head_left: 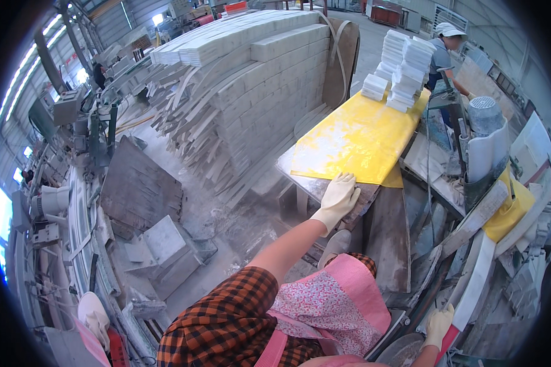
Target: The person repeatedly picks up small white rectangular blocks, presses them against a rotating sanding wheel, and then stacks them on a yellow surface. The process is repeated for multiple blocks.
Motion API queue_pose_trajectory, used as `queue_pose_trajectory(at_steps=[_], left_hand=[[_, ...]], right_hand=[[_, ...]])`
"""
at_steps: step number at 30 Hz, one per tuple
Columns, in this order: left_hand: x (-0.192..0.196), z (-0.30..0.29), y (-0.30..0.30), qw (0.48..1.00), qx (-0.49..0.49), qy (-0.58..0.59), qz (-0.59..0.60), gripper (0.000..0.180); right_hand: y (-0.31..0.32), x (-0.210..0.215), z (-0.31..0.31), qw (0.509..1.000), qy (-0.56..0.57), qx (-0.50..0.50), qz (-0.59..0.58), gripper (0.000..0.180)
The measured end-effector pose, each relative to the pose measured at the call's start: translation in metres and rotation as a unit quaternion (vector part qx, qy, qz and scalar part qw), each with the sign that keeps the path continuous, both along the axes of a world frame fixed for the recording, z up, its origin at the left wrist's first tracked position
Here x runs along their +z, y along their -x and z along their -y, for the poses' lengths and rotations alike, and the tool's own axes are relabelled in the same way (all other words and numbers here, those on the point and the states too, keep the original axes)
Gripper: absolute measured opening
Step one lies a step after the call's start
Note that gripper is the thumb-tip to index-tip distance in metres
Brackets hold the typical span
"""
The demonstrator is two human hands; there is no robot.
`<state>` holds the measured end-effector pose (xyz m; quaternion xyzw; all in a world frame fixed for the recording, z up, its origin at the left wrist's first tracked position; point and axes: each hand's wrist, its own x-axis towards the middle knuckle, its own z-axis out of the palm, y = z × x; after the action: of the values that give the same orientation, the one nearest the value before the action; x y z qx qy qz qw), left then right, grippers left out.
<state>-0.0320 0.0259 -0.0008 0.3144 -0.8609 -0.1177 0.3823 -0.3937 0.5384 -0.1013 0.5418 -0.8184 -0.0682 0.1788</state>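
Note:
My left hand (339, 197), in a cream rubber glove, reaches forward to the near edge of a yellow plastic sheet (349, 144). Its fingers lie stretched out against that edge, with the palm over the bench top (300, 183). The wet-looking sheet covers most of the bench. Stacks of white stone pieces (404, 76) stand at its far end. Low on the right is my right hand (438, 325), gloved alike, beside a long white strip (476, 284) with a red end. Its fingers are too small and partly turned away to show a grip.
A large stack of pale stone strips (269, 92) rises beyond the bench, its left ends jutting out unevenly. Stone blocks (165, 244) and a dark board (139, 183) lie on the left. At far right, a person (444, 58) in a white hat works near a grey cylindrical motor (485, 116).

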Motion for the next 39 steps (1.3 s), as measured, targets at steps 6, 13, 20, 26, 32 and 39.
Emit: queue_pose_trajectory(at_steps=[6,13,20,26,32,39], left_hand=[[-0.006,0.002,0.002,0.999,0.004,0.028,-0.017,0.031],[-0.005,0.003,0.001,1.000,-0.003,0.017,-0.008,0.030],[-0.006,0.002,0.003,0.999,0.000,0.031,-0.023,0.030],[-0.008,0.003,0.003,0.999,0.003,0.038,-0.023,0.030],[-0.010,0.004,0.003,0.998,0.003,0.052,-0.031,0.030],[-0.006,0.004,0.002,1.000,-0.002,0.005,0.014,0.033]], right_hand=[[-0.011,0.011,0.007,1.000,-0.014,-0.022,-0.007,0.033],[-0.007,0.011,0.005,0.998,-0.055,-0.030,0.002,0.036],[-0.007,0.006,0.005,1.000,0.007,-0.024,0.004,0.035],[-0.007,0.001,0.005,0.998,0.045,-0.036,0.030,0.033],[-0.003,-0.002,0.003,0.999,0.039,-0.023,0.024,0.032],[-0.017,0.015,0.010,0.997,0.060,-0.017,0.037,0.032]])
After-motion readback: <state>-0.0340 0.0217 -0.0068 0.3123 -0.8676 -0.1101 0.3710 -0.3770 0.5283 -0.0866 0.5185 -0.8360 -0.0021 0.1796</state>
